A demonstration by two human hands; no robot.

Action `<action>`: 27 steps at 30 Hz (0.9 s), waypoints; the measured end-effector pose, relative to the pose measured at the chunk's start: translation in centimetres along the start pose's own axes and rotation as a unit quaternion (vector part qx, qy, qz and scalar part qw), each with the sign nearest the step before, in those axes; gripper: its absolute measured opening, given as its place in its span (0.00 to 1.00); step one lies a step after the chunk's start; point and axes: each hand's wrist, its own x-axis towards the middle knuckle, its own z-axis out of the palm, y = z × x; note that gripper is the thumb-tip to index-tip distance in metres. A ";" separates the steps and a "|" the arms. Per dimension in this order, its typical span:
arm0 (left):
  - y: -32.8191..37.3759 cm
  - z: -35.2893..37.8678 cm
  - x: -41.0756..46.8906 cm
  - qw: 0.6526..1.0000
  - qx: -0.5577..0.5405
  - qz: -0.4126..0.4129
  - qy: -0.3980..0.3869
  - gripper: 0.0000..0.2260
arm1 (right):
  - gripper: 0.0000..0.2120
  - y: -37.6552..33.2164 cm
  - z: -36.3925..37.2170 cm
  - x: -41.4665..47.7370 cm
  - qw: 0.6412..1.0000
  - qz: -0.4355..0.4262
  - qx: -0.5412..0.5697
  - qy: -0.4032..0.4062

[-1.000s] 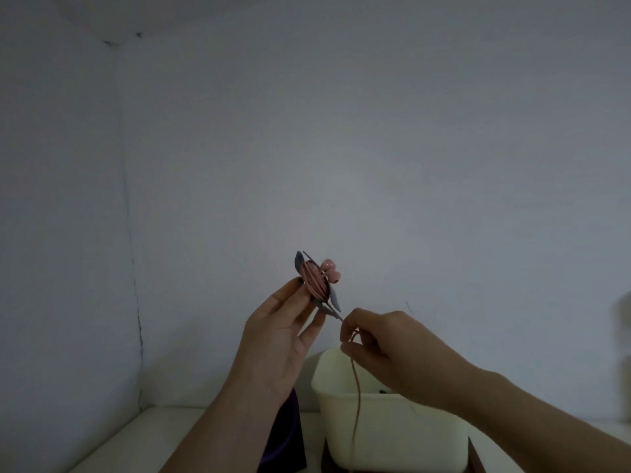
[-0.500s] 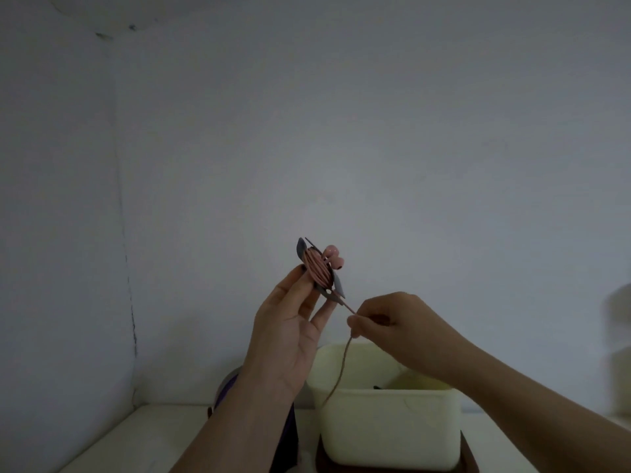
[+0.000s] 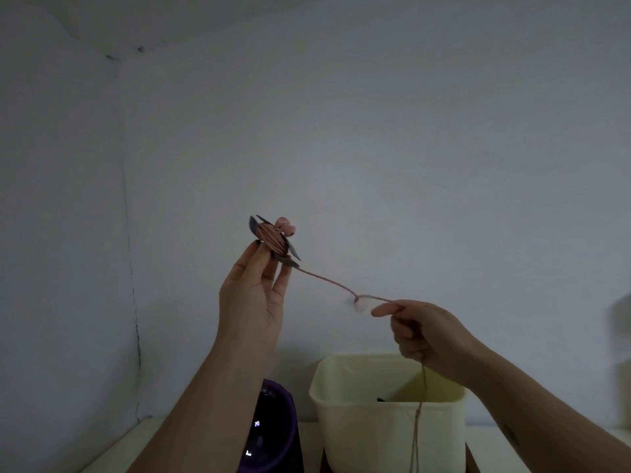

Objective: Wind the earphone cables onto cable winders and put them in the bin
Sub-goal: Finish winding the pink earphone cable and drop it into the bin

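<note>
Right hand, fingers curled round the thin pink earphone cable, has pulled away from the dark grey cable winder pinched by the left hand. Probably another wrap follows, with the tail dangling over the cream plastic bin.

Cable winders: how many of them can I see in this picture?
1. The cable winder is held up by the left hand, with pink cable wound on it. More may lie hidden inside the bin.
</note>
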 end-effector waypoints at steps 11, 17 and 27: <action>2.5 -0.6 1.7 0.998 -0.017 0.057 0.035 0.13 | 0.19 3.4 -3.9 0.4 0.875 0.206 -0.435 -0.047; 1.2 0.2 1.2 0.998 0.047 0.040 0.023 0.12 | 0.22 0.3 -2.1 0.3 0.916 0.103 -0.367 -0.122; -0.9 1.7 -0.2 0.982 0.172 0.048 -0.064 0.10 | 0.11 -6.7 7.1 -0.4 0.978 0.013 -0.009 -0.207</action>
